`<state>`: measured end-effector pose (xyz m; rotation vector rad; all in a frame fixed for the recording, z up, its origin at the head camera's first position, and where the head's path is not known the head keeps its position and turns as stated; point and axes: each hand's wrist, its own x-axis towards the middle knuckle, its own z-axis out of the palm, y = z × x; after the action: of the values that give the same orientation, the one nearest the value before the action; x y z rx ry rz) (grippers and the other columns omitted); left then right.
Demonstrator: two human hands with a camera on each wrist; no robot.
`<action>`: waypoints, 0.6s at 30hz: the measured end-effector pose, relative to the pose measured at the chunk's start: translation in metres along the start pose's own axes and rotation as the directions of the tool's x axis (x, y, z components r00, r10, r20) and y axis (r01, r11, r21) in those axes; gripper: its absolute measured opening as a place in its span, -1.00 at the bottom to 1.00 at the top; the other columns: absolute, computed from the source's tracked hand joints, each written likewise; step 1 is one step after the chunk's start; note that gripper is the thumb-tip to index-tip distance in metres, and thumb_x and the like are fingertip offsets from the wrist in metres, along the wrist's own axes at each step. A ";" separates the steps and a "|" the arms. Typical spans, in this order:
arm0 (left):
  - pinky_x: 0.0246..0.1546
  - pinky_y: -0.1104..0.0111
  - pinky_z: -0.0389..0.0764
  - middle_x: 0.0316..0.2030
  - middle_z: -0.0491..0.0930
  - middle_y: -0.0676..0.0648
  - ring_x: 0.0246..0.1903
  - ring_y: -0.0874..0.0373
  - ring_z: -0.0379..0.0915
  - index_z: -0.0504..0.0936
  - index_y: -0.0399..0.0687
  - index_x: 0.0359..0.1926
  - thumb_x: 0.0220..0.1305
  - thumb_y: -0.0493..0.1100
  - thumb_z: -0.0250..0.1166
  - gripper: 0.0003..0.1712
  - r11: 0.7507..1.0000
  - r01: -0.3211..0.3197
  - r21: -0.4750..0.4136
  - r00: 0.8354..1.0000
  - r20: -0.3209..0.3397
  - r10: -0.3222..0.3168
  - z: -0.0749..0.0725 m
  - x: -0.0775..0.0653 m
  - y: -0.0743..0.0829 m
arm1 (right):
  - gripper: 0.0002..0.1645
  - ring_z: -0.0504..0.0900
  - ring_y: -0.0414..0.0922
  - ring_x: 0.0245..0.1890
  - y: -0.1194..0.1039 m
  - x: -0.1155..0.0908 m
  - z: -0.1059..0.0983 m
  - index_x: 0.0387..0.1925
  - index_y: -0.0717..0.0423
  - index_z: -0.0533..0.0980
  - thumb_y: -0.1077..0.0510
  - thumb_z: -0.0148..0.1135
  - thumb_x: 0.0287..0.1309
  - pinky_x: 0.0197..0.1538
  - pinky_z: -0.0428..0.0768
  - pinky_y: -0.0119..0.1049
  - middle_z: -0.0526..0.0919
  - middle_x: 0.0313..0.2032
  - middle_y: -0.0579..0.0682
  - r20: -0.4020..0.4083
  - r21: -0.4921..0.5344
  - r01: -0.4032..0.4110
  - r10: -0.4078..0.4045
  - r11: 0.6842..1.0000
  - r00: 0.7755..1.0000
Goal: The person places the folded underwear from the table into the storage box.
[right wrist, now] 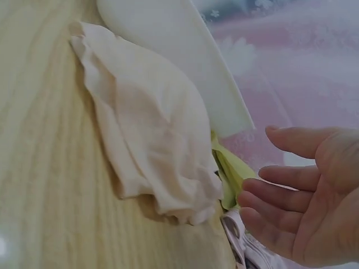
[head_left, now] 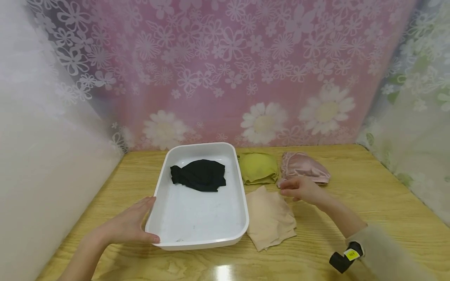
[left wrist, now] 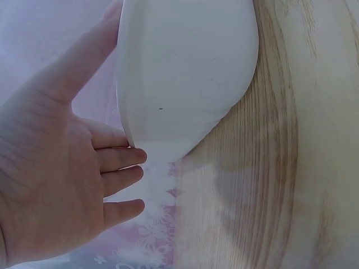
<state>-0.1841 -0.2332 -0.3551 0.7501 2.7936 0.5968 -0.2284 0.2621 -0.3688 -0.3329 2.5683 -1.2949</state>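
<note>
A white plastic tray [head_left: 200, 218] stands on the wood-grain table, with a crumpled black garment [head_left: 200, 175] lying in its far half. My left hand [head_left: 131, 224] is at the tray's near left corner; its fairly straight fingers [left wrist: 124, 178] touch the outer wall and its thumb reaches the front rim. Right of the tray lies a folded beige garment [head_left: 268, 218]. Above its far right edge hovers my right hand [head_left: 302, 189], fingers loosely bent and nothing in them. Behind it are a folded yellow-green garment [head_left: 259, 168] and a pink satin, lace-trimmed garment [head_left: 304, 168].
The wooden table [head_left: 337, 226] ends at a pink floral curtain [head_left: 225, 78] at the back. White sheeting [head_left: 45, 136] hangs on the left and a flowered sheet [head_left: 415, 117] on the right. A black strap with a yellow label [head_left: 351, 254] is on the right sleeve.
</note>
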 end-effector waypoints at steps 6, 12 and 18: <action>0.17 -0.21 0.09 0.28 0.04 -0.51 0.26 -0.41 -0.06 0.01 -0.57 0.31 -0.17 0.30 0.41 0.32 1.000 -0.002 0.012 1.000 -0.011 0.002 0.000 -0.001 0.001 | -0.34 0.58 0.02 -0.15 0.000 -0.004 0.016 0.06 0.47 0.41 0.01 0.27 0.12 -0.20 0.59 -0.17 0.61 -0.11 0.19 0.055 -0.019 0.021 -0.020 1.000 0.998; 0.16 -0.21 0.09 0.28 0.05 -0.51 0.26 -0.41 -0.05 0.02 -0.56 0.31 -0.17 0.30 0.41 0.32 1.000 0.001 0.011 1.000 -0.012 -0.001 0.000 -0.001 0.002 | -0.36 0.57 0.12 -0.09 0.003 -0.007 0.026 -0.02 0.46 0.48 -0.01 0.34 0.04 -0.13 0.57 -0.08 0.61 -0.11 0.24 0.048 -0.156 0.040 -0.033 0.987 0.998; 0.15 -0.20 0.13 0.27 0.08 -0.50 0.25 -0.40 -0.01 0.04 -0.57 0.30 -0.18 0.30 0.42 0.31 0.999 -0.004 0.033 1.000 -0.025 0.005 0.001 0.000 0.001 | -0.35 0.57 0.13 -0.12 -0.002 -0.010 0.036 -0.05 0.42 0.51 -0.03 0.38 -0.03 -0.13 0.56 -0.05 0.59 -0.10 0.29 -0.038 -0.238 0.012 -0.021 0.971 0.999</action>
<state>-0.1832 -0.2320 -0.3559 0.7606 2.8321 0.5659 -0.2072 0.2365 -0.3868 -0.3761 2.7662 -1.0083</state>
